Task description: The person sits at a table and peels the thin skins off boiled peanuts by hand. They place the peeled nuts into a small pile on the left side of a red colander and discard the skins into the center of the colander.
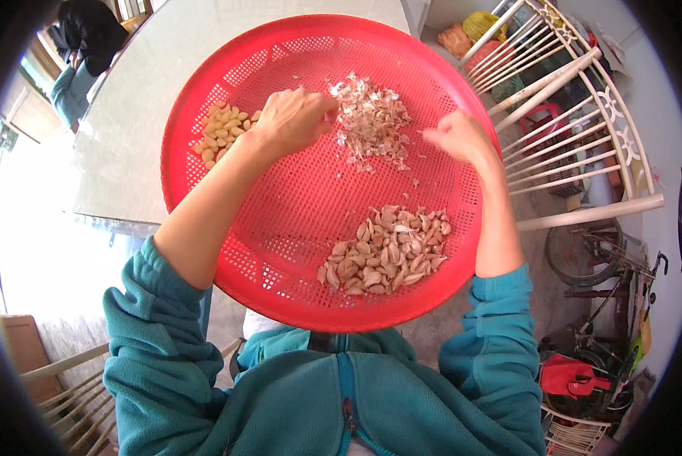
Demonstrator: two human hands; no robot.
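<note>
A large round red plastic sieve tray (295,196) with a perforated bottom lies before me, partly over the table. Above its middle hangs my left hand (295,121), fingers curled; whether a clove is inside them is hidden. My right hand (461,137) is by the tray's right side, thumb and fingers drawn together, slightly blurred, so any small thing in them cannot be made out. Between the hands lies a heap of papery garlic skins (372,119). Peeled garlic cloves (221,128) sit at the left, partly behind my left forearm. Unpeeled garlic cloves (386,251) are piled at the near right.
The tray rests on a pale table (130,131). At the right stands a white metal rack or chair (580,108), with a bicycle (603,273) and a red bag (572,376) beyond. Another person (84,51) is at the table's far left. A slatted chair (78,393) is at the lower left.
</note>
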